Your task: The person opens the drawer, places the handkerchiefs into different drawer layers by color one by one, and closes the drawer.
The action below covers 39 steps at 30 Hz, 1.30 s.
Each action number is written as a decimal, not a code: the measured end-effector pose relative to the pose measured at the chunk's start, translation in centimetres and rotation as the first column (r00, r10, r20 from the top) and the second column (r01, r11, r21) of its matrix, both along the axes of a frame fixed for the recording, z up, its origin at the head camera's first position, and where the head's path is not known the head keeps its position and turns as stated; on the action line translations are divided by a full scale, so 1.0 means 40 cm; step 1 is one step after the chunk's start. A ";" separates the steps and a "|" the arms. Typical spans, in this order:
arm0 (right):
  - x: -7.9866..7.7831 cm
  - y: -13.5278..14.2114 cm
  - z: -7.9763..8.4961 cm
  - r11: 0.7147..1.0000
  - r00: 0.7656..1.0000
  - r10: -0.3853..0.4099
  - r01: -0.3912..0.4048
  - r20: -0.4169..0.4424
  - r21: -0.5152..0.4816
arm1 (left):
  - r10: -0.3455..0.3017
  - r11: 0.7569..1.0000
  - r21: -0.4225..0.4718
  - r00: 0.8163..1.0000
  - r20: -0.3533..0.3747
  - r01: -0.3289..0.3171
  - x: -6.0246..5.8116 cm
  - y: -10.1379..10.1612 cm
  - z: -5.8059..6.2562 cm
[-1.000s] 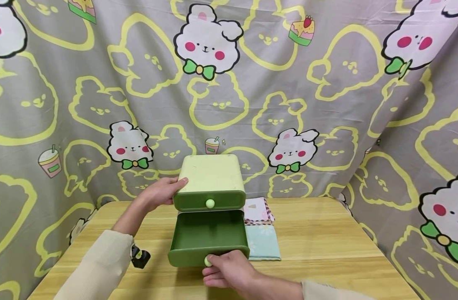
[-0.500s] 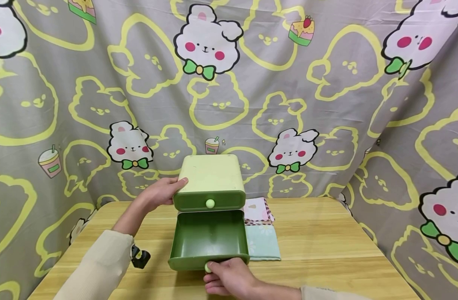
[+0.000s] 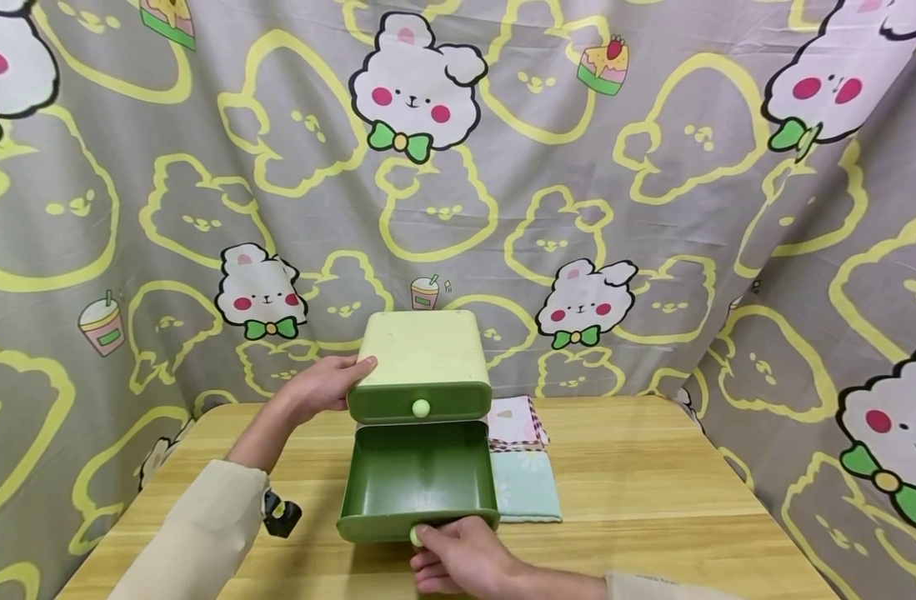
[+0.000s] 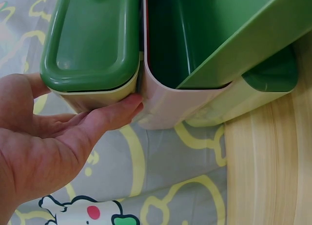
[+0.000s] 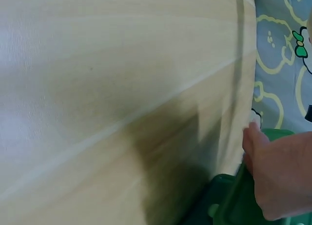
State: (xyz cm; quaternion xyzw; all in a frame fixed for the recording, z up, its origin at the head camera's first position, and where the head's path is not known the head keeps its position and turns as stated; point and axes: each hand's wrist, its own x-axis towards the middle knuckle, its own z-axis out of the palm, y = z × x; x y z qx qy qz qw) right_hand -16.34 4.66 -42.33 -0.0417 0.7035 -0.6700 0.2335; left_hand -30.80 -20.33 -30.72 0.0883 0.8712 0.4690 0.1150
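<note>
A small drawer unit (image 3: 423, 346) with a pale yellow top stands on the wooden table. Its top drawer (image 3: 453, 402) is closed, with a round light-green knob. Below it, a green middle drawer (image 3: 367, 527) is pulled far out, its front dipping; nothing lies inside. My left hand (image 3: 318, 387) holds the unit's upper left corner, digits on the top and along the side. Thumb and fingers of my right hand (image 3: 468, 554) pinch the middle drawer's knob (image 3: 416, 535). The left wrist view shows a closed bottom drawer (image 4: 274, 71) underneath.
Right of the unit lie a folded light-blue cloth (image 3: 528, 492) and, behind it, a white-pink cloth (image 3: 512, 421) with a checked edge. Wooden table (image 3: 653, 483) extends to both sides. A patterned grey curtain (image 3: 442, 208) hangs behind and beside it.
My right hand has drawn the middle drawer slightly toward me and its front has tipped lower, showing more of the floor. My left hand stays on the unit.
</note>
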 end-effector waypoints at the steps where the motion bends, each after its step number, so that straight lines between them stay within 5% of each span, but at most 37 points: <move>1: 0.000 0.003 0.005 1.000 1.000 0.024 -0.024 -0.002 0.014 | 0.000 1.000 -0.002 1.000 -0.001 0.000 0.000 0.000 0.000; 6: -0.016 0.029 0.044 0.966 0.973 0.229 -0.230 0.022 0.122 | 0.002 1.000 0.002 1.000 0.002 -0.002 0.001 0.001 0.001; 11: -0.046 0.068 0.096 0.866 0.892 0.449 -0.450 0.057 0.220 | -0.001 1.000 -0.001 1.000 0.002 0.001 0.002 0.002 0.001; 15: -0.065 0.088 0.143 0.793 0.840 0.542 -0.520 0.021 0.316 | -0.004 1.000 -0.001 1.000 0.002 0.004 0.002 0.002 0.001; 19: -0.092 0.106 0.193 0.759 0.808 0.590 -0.552 -0.006 0.345 | -0.005 1.000 -0.005 1.000 0.001 0.005 0.001 0.002 0.001; 23: -0.129 0.127 0.240 0.770 0.802 0.595 -0.555 -0.043 0.314 | -0.005 1.000 -0.003 1.000 -0.001 0.005 0.000 0.001 0.000; 29: -0.194 0.171 0.293 0.816 0.835 0.543 -0.500 -0.087 0.291 | -0.008 1.000 0.001 1.000 0.000 0.008 0.000 -0.001 -0.001; 39: -0.303 0.268 0.273 0.898 0.918 0.386 -0.351 -0.091 0.263 | -0.006 1.000 0.016 1.000 0.006 0.005 0.000 0.000 -0.001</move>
